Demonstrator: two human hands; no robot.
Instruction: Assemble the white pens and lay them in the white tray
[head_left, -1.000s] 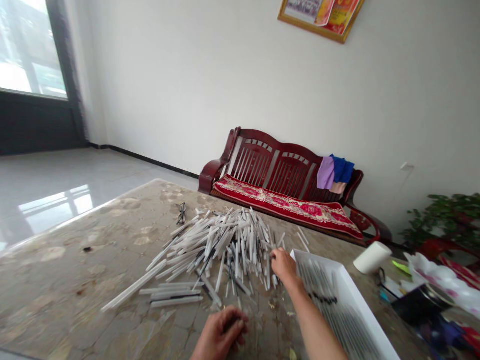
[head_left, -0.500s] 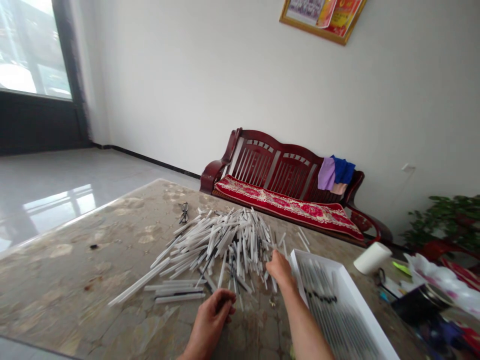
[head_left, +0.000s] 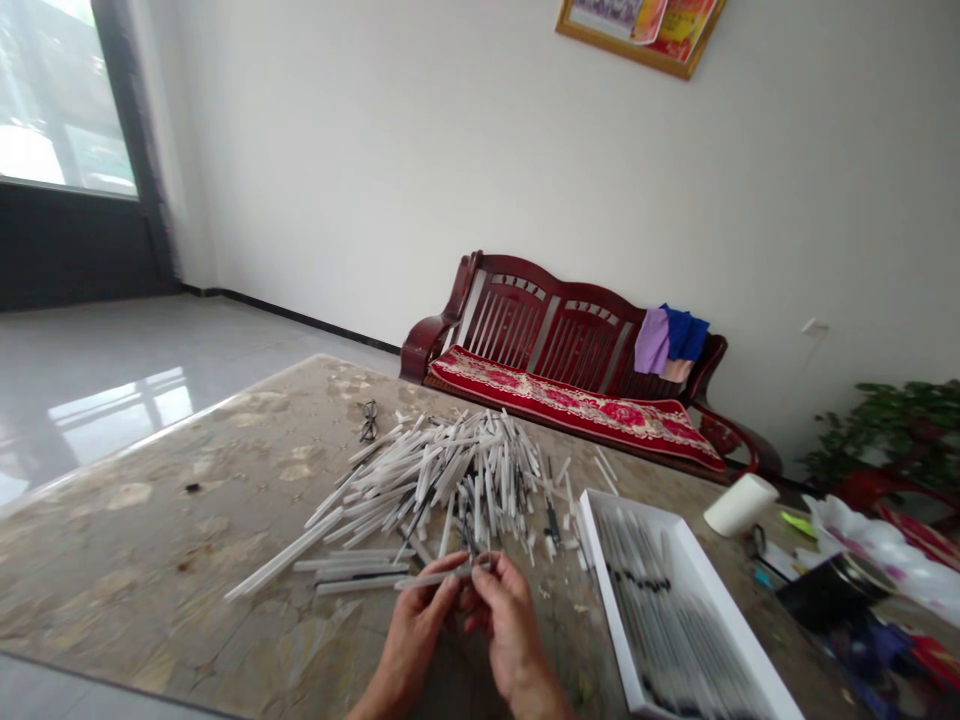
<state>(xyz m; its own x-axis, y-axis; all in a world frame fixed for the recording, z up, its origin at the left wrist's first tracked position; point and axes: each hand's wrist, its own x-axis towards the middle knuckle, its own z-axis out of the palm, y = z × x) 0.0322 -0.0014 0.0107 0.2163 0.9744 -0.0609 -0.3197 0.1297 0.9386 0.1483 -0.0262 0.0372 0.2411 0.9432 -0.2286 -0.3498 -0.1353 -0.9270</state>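
Observation:
My left hand [head_left: 414,622] and my right hand [head_left: 514,622] are together at the table's near side, just below a big pile of slim whitish tubes [head_left: 442,480]. Between the left thumb and fingers lies one slim white tube [head_left: 415,581], level, its free end pointing left. The right thumb and fingers pinch at the other end of that tube; what else they hold is too small to make out. A few tubes [head_left: 352,567] rest in a loose row left of my hands. Dark rods show among the pile.
On the right stands a white open box [head_left: 720,590] with rows of clear, dark-tipped sticks. Beyond it are a white paper roll [head_left: 741,505], a black cup [head_left: 834,597] and a clear wrapped bag. Glasses [head_left: 368,421] lie at the back of the patterned table [head_left: 247,450]. A wooden bench [head_left: 555,320] stands behind.
My right hand has come back from the pile's right edge, near the box, to meet my left hand. A white tube now shows between the hands.

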